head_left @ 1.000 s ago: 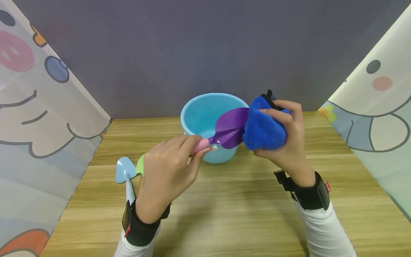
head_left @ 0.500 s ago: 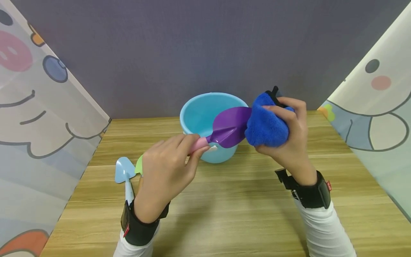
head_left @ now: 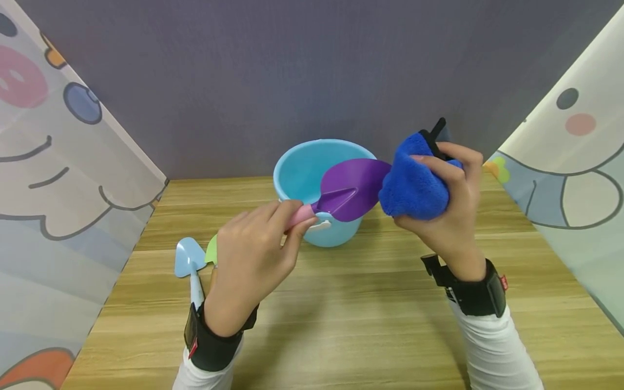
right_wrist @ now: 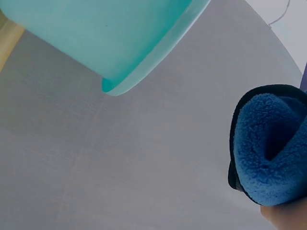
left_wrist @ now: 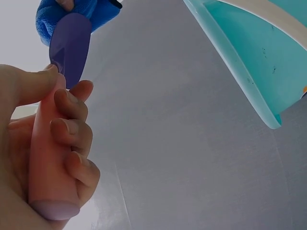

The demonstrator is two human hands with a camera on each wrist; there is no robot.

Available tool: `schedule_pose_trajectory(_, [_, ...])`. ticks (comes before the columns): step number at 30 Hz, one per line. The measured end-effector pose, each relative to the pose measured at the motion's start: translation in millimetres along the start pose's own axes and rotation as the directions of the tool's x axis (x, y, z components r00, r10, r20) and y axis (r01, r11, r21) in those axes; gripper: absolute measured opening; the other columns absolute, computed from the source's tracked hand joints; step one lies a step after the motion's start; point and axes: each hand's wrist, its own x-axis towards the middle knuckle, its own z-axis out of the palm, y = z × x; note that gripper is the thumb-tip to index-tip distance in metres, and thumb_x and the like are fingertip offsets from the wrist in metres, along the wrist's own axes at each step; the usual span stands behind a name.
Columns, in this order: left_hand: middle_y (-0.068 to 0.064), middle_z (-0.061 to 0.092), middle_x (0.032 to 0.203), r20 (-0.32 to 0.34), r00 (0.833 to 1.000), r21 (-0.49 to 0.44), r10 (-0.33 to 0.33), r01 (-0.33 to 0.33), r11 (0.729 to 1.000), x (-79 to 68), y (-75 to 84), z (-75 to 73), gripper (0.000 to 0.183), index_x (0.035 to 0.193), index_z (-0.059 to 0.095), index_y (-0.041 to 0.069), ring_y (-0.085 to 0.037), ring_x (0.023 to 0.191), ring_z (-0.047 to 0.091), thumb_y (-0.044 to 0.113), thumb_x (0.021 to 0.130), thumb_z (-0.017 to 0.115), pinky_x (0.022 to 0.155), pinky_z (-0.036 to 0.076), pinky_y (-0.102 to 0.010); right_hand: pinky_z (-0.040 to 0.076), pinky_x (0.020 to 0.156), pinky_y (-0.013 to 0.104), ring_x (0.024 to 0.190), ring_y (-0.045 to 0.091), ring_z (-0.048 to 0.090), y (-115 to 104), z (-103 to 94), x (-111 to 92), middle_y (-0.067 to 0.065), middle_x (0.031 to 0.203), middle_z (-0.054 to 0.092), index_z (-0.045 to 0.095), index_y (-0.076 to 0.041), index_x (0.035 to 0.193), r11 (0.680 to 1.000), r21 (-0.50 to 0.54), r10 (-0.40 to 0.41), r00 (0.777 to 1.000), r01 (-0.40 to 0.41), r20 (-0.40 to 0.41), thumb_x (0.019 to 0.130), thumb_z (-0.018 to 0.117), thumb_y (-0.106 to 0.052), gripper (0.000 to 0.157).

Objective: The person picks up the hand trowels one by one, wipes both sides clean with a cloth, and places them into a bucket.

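Note:
A toy shovel with a purple blade [head_left: 352, 189] and pink handle [left_wrist: 52, 148] is gripped by my left hand [head_left: 258, 254], its fingers curled round the handle in the left wrist view. The blade points right and is held up in front of the bucket. My right hand [head_left: 450, 200] holds a bunched blue cloth [head_left: 414, 181] with black edging, which covers the blade's right tip in the head view. In the right wrist view the folded cloth [right_wrist: 271, 148] fills the right side, with only a bit of the hand below it.
A light blue bucket [head_left: 326, 238] with a white handle stands at the table's back, behind the shovel. At left lie a blue toy shovel [head_left: 190, 259] and a green-headed tool [head_left: 212, 252], partly hidden by my left arm. A grey wall [head_left: 322, 70] rises behind the wooden table [head_left: 361, 336].
My right hand and the cloth have moved right and slightly up, showing more of the purple blade. The blade has tilted a little, while my left hand has barely shifted.

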Motion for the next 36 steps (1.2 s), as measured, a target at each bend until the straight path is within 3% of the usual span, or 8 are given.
schedule_pose_trajectory(13, [-0.002,0.064,0.058,-0.003,1.0,-0.017,0.003,-0.003,1.0,-0.1,-1.0,1.4,0.027,0.091,0.073,0.008,-0.013,0.042,0.045,0.034,0.086,0.07,0.033,0.032,-0.028,0.038,0.103,0.05,0.124,0.029,0.046,-6.2,-3.1,0.8,0.001,0.13,0.051,0.063,0.0,0.104,1.0,-0.006,-0.015,0.998,0.015,-0.057,0.048,0.082,-0.025,0.065])
schedule_pose_trajectory(24, [-0.003,0.061,0.056,0.003,1.0,-0.01,0.009,-0.009,1.0,0.2,-2.0,3.2,0.026,0.09,0.072,0.008,-0.014,0.041,0.043,0.034,0.087,0.069,0.033,0.03,-0.027,0.039,0.101,0.043,0.121,0.031,0.046,-14.7,0.6,-1.6,0.005,0.125,0.054,0.064,-0.002,0.102,0.999,0.017,-0.043,0.994,0.045,-0.105,0.043,0.082,-0.026,0.066])
schedule_pose_trajectory(33, [-0.002,0.06,0.055,0.022,1.0,-0.005,0.007,-0.007,1.0,0.8,-2.2,5.7,0.026,0.09,0.072,0.008,-0.014,0.041,0.044,0.034,0.088,0.068,0.033,0.029,-0.027,0.039,0.1,0.042,0.118,0.035,0.046,-19.3,1.6,-1.6,0.008,0.122,0.056,0.065,-0.005,0.101,0.996,0.01,-0.081,0.985,0.084,-0.15,0.058,0.081,-0.056,0.07])
schedule_pose_trajectory(36, [-0.002,0.061,0.056,0.025,1.0,0.0,0.008,-0.008,1.0,1.2,-2.0,6.0,0.027,0.09,0.072,0.008,-0.014,0.041,0.044,0.035,0.088,0.068,0.033,0.029,-0.027,0.039,0.099,0.043,0.118,0.036,0.046,-22.1,1.7,-2.1,0.011,0.121,0.056,0.066,-0.007,0.101,0.995,0.013,-0.096,0.983,0.099,-0.158,0.058,0.081,-0.058,0.067])
